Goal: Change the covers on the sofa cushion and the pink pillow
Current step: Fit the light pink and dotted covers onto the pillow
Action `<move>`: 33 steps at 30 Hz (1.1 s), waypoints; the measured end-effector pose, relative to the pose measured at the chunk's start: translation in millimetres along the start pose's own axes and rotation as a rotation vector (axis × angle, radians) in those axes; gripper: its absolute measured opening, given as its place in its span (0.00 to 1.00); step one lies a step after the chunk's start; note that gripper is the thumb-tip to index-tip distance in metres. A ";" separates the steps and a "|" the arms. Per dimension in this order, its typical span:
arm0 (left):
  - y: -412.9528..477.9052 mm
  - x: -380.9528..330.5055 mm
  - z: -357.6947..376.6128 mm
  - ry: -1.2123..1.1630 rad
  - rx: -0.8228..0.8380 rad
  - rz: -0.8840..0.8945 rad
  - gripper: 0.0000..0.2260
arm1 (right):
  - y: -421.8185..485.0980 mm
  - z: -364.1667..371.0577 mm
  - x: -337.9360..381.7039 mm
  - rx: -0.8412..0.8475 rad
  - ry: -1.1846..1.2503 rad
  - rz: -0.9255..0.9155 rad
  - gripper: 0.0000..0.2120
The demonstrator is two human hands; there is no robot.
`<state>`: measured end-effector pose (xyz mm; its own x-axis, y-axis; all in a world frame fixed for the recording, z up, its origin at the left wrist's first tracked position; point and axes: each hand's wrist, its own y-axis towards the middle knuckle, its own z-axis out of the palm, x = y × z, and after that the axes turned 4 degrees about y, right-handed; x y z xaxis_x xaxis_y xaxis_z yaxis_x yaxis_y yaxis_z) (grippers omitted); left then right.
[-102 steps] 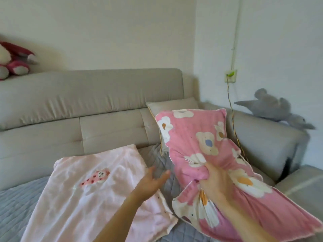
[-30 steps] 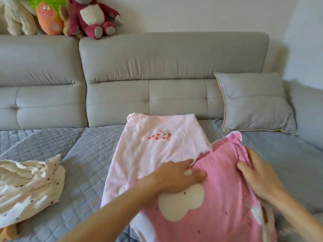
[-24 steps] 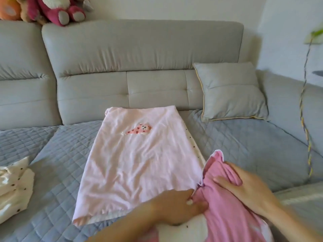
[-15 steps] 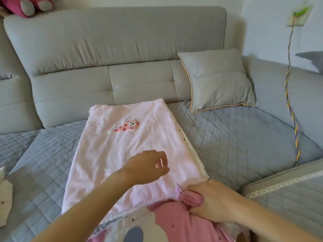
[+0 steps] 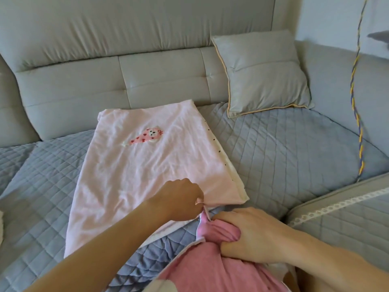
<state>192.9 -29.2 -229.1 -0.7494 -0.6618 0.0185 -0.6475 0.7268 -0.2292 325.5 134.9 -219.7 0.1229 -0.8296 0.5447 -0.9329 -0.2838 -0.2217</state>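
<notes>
Pink pillow (image 5: 212, 268) cut off below; right hand (image 5: 250, 234) grip bunches it, left hand (image 5: 181, 199) pinches corner

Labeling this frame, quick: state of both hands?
Left hand: closed, pinching the corner tip of the pink pillow.
Right hand: closed, gripping bunched pink pillow fabric.

I count two hands, left (image 5: 181, 200) and right (image 5: 248, 232), one pink pillow (image 5: 210, 268), one pale pink cover (image 5: 147, 165), one grey cushion (image 5: 263, 72), one sofa (image 5: 105, 66).
</notes>
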 end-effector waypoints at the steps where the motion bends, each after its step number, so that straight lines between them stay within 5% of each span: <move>1: -0.2 3.0 -3.0 -0.057 -0.004 -0.027 0.14 | 0.7 -0.3 -0.6 -0.015 0.016 -0.003 0.08; 11: -0.2 21.5 -38.6 -0.453 -0.073 -0.088 0.11 | 1.6 -7.7 -2.1 -0.147 0.138 -0.058 0.20; 19: 1.3 27.2 -74.0 -0.530 -0.402 -0.132 0.09 | 65.7 -36.5 -11.4 -0.628 -0.015 0.009 0.21; 26: 9.9 36.7 -88.3 -0.546 -0.422 -0.216 0.10 | 91.6 -29.9 5.4 -0.408 -0.273 0.093 0.18; 30: 15.1 33.5 -108.0 -0.684 -0.563 -0.261 0.10 | 79.4 -29.3 25.6 -0.383 -0.203 -0.048 0.16; 33: 17.0 28.5 -142.0 -0.662 -0.589 -0.146 0.10 | 93.2 -57.6 34.5 -0.491 -0.050 0.017 0.15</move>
<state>140.9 -9.6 -94.3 -0.5390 -0.5928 -0.5985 -0.8325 0.4830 0.2713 223.3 107.5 -175.0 0.1114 -0.8576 0.5021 -0.9828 -0.0202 0.1837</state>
